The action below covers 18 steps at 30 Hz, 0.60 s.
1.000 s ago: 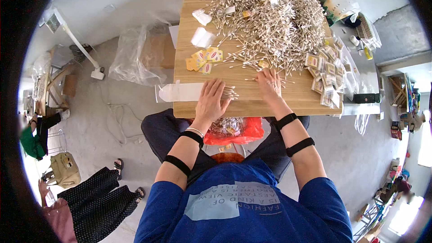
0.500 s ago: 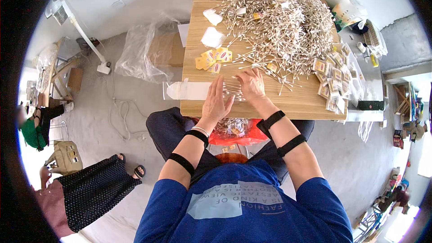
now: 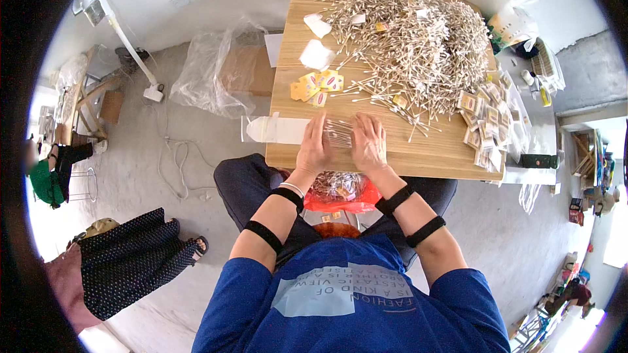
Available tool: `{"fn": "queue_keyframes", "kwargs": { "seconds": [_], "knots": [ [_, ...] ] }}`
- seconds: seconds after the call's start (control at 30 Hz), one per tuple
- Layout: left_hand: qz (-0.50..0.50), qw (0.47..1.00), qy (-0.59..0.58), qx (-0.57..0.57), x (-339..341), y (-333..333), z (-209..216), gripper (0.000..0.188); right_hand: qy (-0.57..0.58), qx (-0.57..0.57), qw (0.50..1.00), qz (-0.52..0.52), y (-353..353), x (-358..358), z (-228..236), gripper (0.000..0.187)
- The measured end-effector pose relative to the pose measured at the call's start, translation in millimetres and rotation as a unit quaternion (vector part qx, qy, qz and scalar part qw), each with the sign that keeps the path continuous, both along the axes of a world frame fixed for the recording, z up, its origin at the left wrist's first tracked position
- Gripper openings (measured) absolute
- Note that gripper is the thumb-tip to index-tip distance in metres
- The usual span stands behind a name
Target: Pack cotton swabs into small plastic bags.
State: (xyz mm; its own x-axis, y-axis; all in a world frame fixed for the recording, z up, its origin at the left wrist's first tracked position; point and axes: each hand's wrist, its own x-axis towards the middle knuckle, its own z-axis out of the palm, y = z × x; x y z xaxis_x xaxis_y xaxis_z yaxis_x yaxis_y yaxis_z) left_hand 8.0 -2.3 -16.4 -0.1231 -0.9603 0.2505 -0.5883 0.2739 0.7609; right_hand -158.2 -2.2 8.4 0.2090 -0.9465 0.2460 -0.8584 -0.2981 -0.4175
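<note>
A small row of cotton swabs (image 3: 338, 133) lies near the table's front edge between my hands. My left hand (image 3: 314, 146) presses on the left ends of the row, its fingers held together. At the right ends, my right hand (image 3: 369, 144) is closed in with its fingers bent. The swabs lie roughly side by side, and their outer tips are partly hidden by my fingers. Left of my left hand, a white strip (image 3: 282, 130) lies flat along the front of the table. Beyond the hands rises a large heap of loose cotton swabs (image 3: 409, 42).
Yellow cards (image 3: 319, 82) and a white sheet stack (image 3: 316, 55) lie on the wooden table (image 3: 288, 101). Filled packets (image 3: 485, 121) are piled at the right edge. A red bag (image 3: 356, 204) with swabs sits below the front edge. A person in a dotted skirt (image 3: 134, 261) stands at left.
My right hand has straightened and come down at the right ends of the swabs. The swabs between my hands look more even. The person at left has shifted.
</note>
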Motion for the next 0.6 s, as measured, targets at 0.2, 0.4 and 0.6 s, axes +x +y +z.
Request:
{"fn": "queue_keyframes", "kwargs": {
  "seconds": [0.2,0.4,0.6],
  "knots": [
    [0.027,0.996,0.048,-0.069,-3.8,-3.6,7.1,0.042,0.142,0.084,0.984,0.070,21.5,11.3,-9.0,0.081],
    [0.028,0.995,0.067,-0.065,-1.8,-2.6,7.3,0.040,0.152,0.097,0.979,0.090,13.3,9.2,-2.0,0.080],
    [0.034,0.994,0.068,-0.076,-1.0,-1.8,3.8,0.041,0.173,0.132,0.970,0.112,26.7,10.9,11.2,0.078]
  ]
}}
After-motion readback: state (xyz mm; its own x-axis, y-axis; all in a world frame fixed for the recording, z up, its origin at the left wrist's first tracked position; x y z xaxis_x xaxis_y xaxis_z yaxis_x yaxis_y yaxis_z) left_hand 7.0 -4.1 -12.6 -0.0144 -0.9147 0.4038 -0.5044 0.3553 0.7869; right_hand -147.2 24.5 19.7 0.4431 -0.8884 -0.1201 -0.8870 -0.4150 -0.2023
